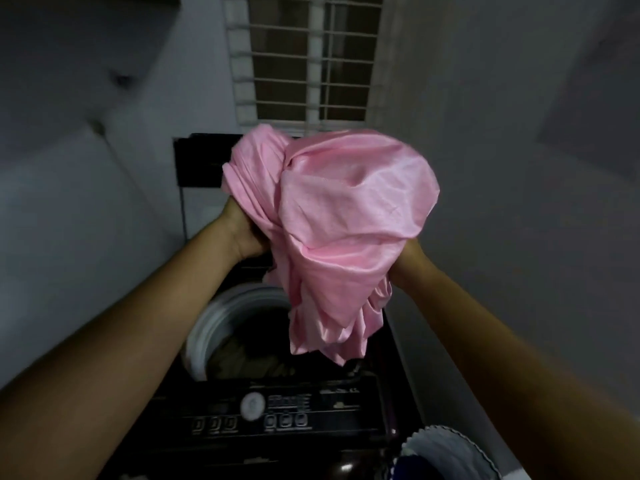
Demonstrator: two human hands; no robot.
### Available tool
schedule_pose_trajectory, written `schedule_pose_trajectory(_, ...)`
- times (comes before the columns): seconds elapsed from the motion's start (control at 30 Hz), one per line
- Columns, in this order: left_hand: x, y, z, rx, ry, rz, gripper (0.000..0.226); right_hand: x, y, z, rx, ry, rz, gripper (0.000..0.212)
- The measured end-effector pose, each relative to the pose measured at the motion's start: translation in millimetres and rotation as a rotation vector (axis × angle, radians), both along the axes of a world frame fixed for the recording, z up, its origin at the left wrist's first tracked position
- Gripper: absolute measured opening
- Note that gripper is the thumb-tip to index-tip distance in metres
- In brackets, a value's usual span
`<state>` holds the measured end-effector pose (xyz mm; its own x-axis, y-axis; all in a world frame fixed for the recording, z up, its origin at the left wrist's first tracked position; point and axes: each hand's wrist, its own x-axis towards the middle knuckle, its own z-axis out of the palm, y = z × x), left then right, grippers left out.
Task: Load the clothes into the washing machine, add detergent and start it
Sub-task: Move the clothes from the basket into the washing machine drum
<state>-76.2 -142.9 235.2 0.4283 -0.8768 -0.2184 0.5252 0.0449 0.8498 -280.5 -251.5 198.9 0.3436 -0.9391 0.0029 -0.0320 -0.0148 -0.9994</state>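
Crumpled glossy pink cloth bundle (346, 220) above white-rimmed round drum (207, 327) of black top-loading washing machine (311, 403), left hand (242, 233) clenching it at 9 o'clock, right hand (410, 261) at 4 o'clock, fingers buried, grip indeterminate.

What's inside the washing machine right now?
The washing machine's tub holds a dark crumpled heap, too blurry to name. The pink cloth, held by the left hand and right hand, hides the tub's right side.

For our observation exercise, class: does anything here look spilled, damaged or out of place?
Nothing stands out. The left hand and right hand hold a bunched pink cloth above the open washing machine; no spill shows on its panel. The dim picture could hide small faults.
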Motion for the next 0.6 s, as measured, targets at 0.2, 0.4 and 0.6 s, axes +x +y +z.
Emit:
schedule_pose_trajectory(0.2, 89, 24, -113, 0.288, 0.009, 0.147, 0.062, 83, 8, -82, -0.102, 0.138, 0.120, 0.007)
schedule_pose_trajectory(0.4, 134, 39, -225, 0.655, -0.194, 0.057, 0.046, 111, 12, -170, -0.156, 0.501, 0.261, 0.018)
schedule_pose_trajectory(0.6, 161, 37, -290, 0.780, -0.716, -0.207, 0.084, 103, -6, -226, -0.007, 1.123, 0.666, 0.030)
